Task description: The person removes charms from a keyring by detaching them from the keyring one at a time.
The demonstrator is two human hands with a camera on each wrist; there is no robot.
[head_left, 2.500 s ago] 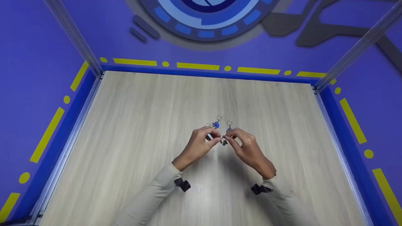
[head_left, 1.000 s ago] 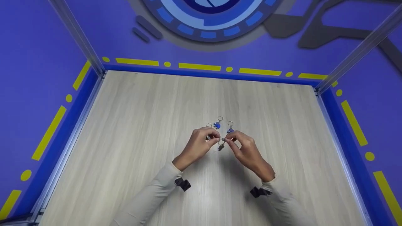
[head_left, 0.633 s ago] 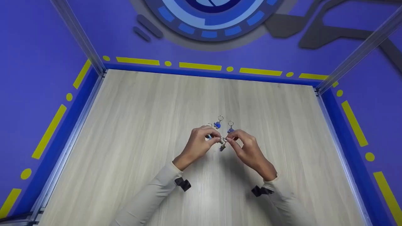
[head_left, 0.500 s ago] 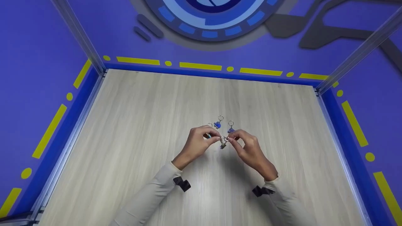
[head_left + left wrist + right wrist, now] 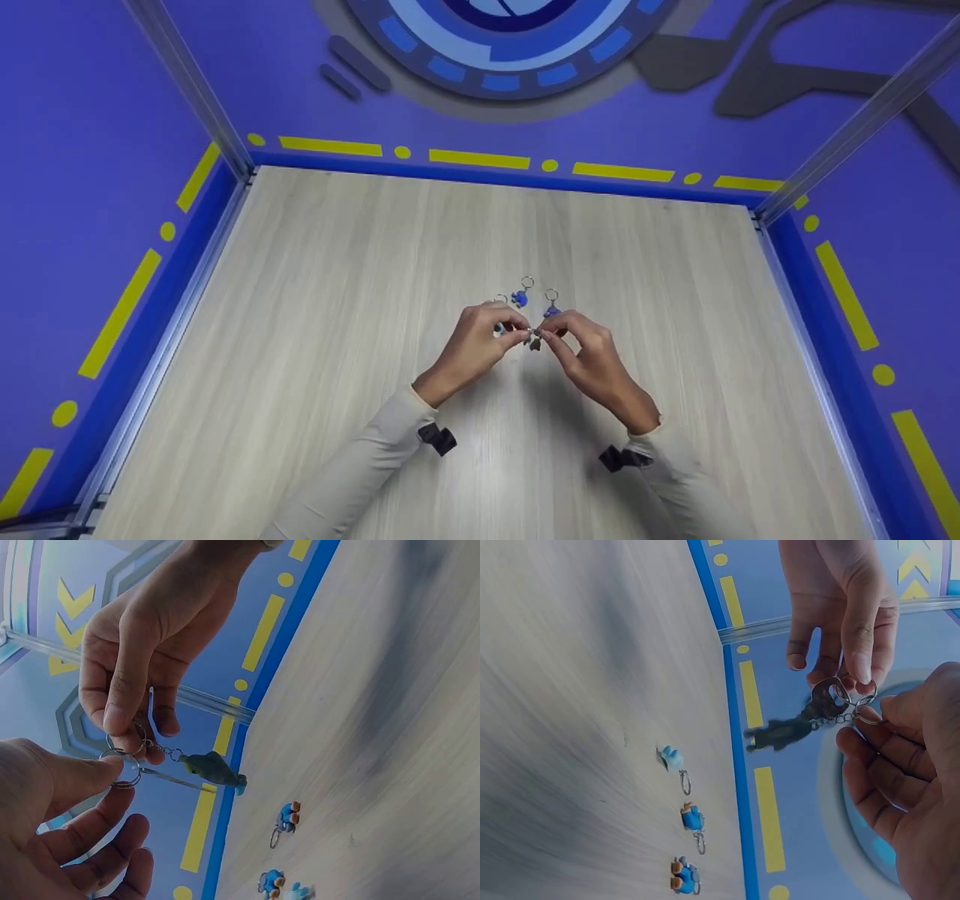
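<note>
Close together over the wood table, both hands work on small metal rings. My left hand (image 5: 484, 337) pinches a key ring (image 5: 126, 774) between thumb and forefinger. From it hangs a flat metal piece (image 5: 829, 699), rounded with a hole at its top, like a key. My right hand (image 5: 592, 352) pinches the ring (image 5: 870, 720) of a keychain, right at the left hand's ring; the fingertips hide part of it. A short chain (image 5: 166, 750) links that ring to a dark greenish figurine (image 5: 214, 767), which dangles below the fingers.
Beyond the hands lie a blue figurine keychain (image 5: 520, 298) and another blue one (image 5: 552, 309), partly behind the right hand. A light blue keychain (image 5: 672, 758) is mostly hidden behind the left hand in the head view. Blue walls (image 5: 480, 127) enclose the table (image 5: 337, 300).
The hands have stayed in nearly the same place, fingertips parting slightly and coming together again. The dangling figurine has swung a little up and to the right since one second ago.
</note>
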